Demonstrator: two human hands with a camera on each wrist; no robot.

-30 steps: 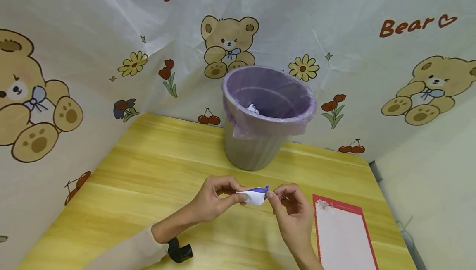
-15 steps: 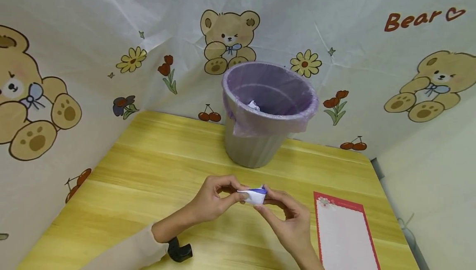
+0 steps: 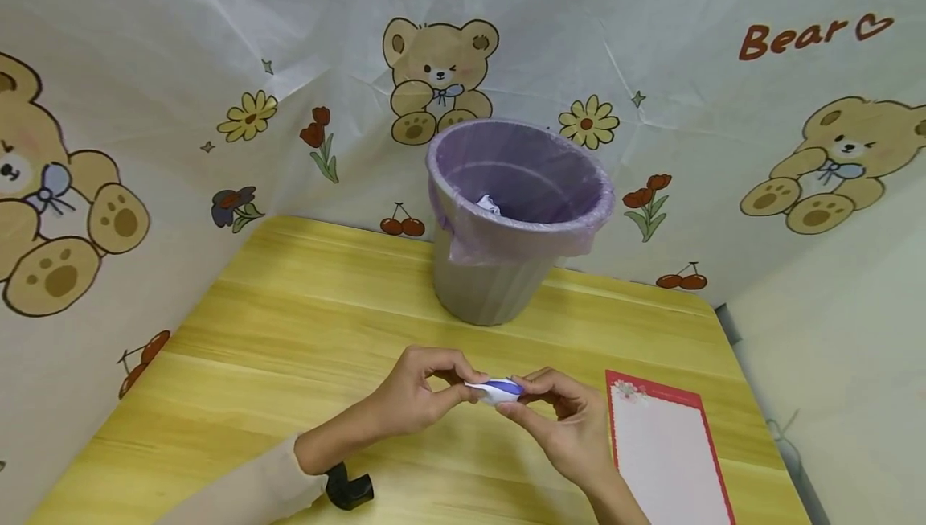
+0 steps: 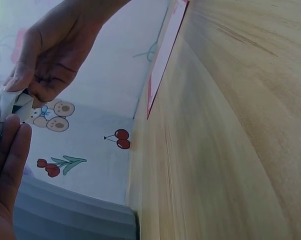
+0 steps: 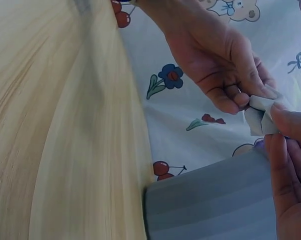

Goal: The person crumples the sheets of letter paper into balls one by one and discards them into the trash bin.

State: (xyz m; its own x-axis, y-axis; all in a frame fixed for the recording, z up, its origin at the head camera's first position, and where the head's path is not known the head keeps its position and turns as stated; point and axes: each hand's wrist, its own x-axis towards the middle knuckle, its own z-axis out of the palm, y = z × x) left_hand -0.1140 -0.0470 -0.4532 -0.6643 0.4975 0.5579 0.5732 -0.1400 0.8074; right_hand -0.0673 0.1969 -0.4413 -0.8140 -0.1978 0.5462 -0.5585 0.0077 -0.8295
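A small folded piece of white-and-purple paper [image 3: 499, 391] is held up over the table between two hands. My left hand [image 3: 418, 393] pinches its left end between thumb and fingers. At the other end, my right hand [image 3: 567, 422] pinches it too, thumb below and fingertips above. Pale folded layers of the paper [image 5: 260, 116] show in the right wrist view, partly hidden by the fingers. Behind the hands stands a grey bin [image 3: 492, 292] lined with a purple plastic bag [image 3: 521, 239]. Crumpled white paper [image 3: 488, 204] shows inside it.
A red-bordered white sheet [image 3: 669, 453] lies on the wooden table [image 3: 304, 300] to the right. Near the left forearm is a black elbow-shaped piece [image 3: 350, 489]. Bear-printed cloth [image 3: 325, 43] hangs behind the table and at its sides.
My right hand has shifted its grip, its fingers moving onto the paper's right end. The paper looks flatter and tilted, with its purple edge pressed down.
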